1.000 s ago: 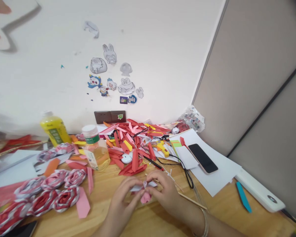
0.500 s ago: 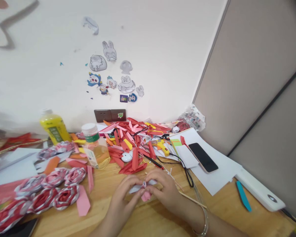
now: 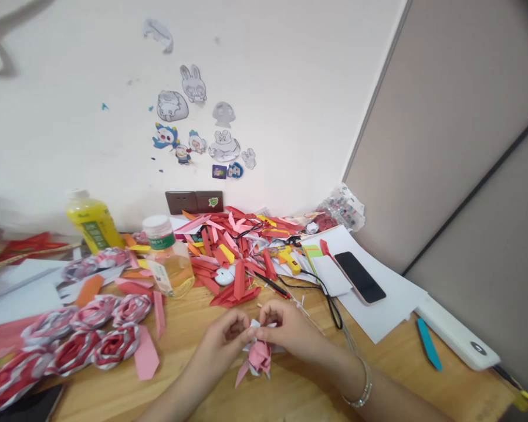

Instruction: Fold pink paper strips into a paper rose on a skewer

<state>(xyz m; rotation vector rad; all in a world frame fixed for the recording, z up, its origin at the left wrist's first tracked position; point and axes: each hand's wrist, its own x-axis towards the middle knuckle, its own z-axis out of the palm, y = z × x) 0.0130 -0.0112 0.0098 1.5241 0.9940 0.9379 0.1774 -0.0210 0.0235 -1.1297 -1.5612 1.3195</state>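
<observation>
A small folded paper flower (image 3: 259, 357), pink with white petals, is pinched between my two hands just above the wooden table. My left hand (image 3: 226, 337) has thumb and forefinger closed at its upper left edge. From the right, my right hand (image 3: 288, 331) grips its upper right side, thumb pressed against the fingers. The pink part hangs below my thumbs, a pointed petal sticking out to the lower left. Finished-looking rolled paper roses (image 3: 77, 351), red-white and pink-white, lie in rows to the left, beside a loose pink strip (image 3: 146, 354).
Behind my hands spreads a heap of red and pink folded paper strips (image 3: 240, 281), with a yellow glue gun (image 3: 289, 259) and its black cable. Two bottles, a yellow one (image 3: 94, 223) and a clear one (image 3: 169, 258), stand left. A phone (image 3: 359, 278) lies right, near a white device (image 3: 457, 337).
The paper flower has turned, so more of its pink petals now show below my thumbs. My fingers have shifted to its upper edge. The view has tilted slightly.
</observation>
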